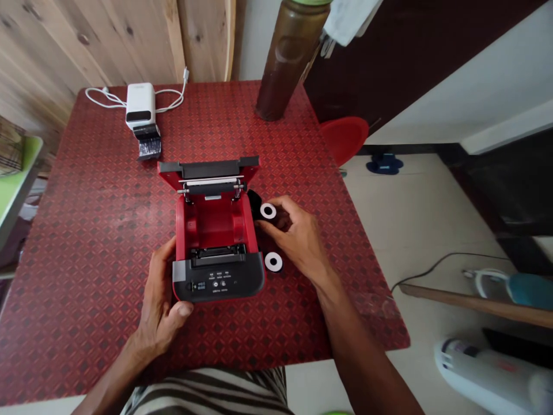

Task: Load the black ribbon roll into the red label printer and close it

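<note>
Steadying a red-and-black label printer [218,233] on the counter [108,202], the left hand [158,305] curls along its left side in the head view, thumb at the front corner. Most of those fingers are hidden, so how firmly they press cannot be told. The right hand [300,236] pinches the upper roll [268,204] between thumb and fingers. A dark flap [254,202] shows beside that roll; whether it is the roll's loose end is unclear.

Handling the roll well probably calls for a light, even hold on its outer edge, the printer braced so it cannot slide, and the knuckles clear of the raised lid [207,168].

The upper roll sits right at the right fingertips, just outside the printer's right wall, not in the red bay [211,216]. The lower roll [273,271] lies on the counter near the printer's front right corner, apart from the fingers of either hand.
</note>
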The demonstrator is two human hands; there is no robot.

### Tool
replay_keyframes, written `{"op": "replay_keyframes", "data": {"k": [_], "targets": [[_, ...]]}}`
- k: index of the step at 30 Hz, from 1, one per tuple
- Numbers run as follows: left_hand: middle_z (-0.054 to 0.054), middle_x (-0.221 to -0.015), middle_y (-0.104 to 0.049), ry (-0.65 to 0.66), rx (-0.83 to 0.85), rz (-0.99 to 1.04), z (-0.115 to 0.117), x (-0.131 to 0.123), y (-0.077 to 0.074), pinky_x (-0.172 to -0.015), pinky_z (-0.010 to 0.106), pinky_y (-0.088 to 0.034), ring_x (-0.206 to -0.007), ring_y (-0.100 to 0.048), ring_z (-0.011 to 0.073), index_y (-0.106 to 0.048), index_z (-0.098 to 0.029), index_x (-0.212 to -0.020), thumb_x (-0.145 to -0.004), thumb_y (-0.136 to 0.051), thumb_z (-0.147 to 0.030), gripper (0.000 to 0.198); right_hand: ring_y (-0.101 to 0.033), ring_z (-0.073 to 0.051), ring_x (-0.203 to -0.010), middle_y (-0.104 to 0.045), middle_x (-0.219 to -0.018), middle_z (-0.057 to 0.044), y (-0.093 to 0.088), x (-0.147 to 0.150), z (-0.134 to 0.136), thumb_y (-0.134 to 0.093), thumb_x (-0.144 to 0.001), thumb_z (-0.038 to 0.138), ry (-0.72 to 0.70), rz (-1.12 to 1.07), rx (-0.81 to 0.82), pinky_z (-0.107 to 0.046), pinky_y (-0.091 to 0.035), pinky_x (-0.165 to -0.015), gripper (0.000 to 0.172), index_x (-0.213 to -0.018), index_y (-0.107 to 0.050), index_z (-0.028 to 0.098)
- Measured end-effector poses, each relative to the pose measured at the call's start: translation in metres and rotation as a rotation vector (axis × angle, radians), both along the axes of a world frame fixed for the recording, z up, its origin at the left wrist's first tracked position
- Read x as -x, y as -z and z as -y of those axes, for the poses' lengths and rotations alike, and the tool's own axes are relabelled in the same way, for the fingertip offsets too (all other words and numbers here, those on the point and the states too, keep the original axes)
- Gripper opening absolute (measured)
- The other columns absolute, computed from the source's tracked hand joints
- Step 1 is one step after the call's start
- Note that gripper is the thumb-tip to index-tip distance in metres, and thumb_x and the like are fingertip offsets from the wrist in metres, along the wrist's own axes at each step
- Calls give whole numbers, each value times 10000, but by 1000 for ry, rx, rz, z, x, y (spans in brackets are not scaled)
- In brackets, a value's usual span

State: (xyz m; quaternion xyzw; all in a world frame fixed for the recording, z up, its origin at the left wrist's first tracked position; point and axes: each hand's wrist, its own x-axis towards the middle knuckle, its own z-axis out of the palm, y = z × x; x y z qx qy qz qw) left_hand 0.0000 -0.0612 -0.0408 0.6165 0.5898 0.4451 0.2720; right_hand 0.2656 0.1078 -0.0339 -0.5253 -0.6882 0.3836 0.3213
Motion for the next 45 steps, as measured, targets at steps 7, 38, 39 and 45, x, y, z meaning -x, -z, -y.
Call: {"op": "replay_keyframes", "data": {"k": [7,38,39,45], "targets": [[137,-1703,-577,11,-21,-30,-2,-1,1,-1218,620,-520,-1482,-610,431,-399,-363,-1825,-1142,-486,-761,795,-762,-265,-949,-831,-1046,-52,2,4,2,-742,-939,317,-34,56,-73,-421,-580,-889,126,-1046,-695,269],[145,-1774,-499,50,36,-9,0,3,-1,-1251,663,-502,-1561,-543,438,-313,-394,-1858,-1152,-510,-728,806,-814,-269,-910,-847,-1127,-90,-21,-36,30,-739,-971,315,66,109,-16,-479,-671,-857,424,-1389,-762,252],[147,-1806,-468,51,43,-10,1,3,0,-1278,688,-476,-1596,-516,450,-292,-393,-1866,-1152,-514,-724,818,-815,-266,-901,-850,-1126,-87,-25,-42,39,-731,-973,311,58,132,-3,-476,-675,-856,407,-1375,-770,260],[122,-1933,-302,50,93,10,6,2,-4,-1329,729,-435,-1726,-398,472,-105,-447,-1895,-1164,-541,-670,880,-811,-280,-948,-860,-1217,-87,-17,-36,86,-808,-872,301,44,165,103,-488,-681,-908,497,-1366,-762,274]]}}
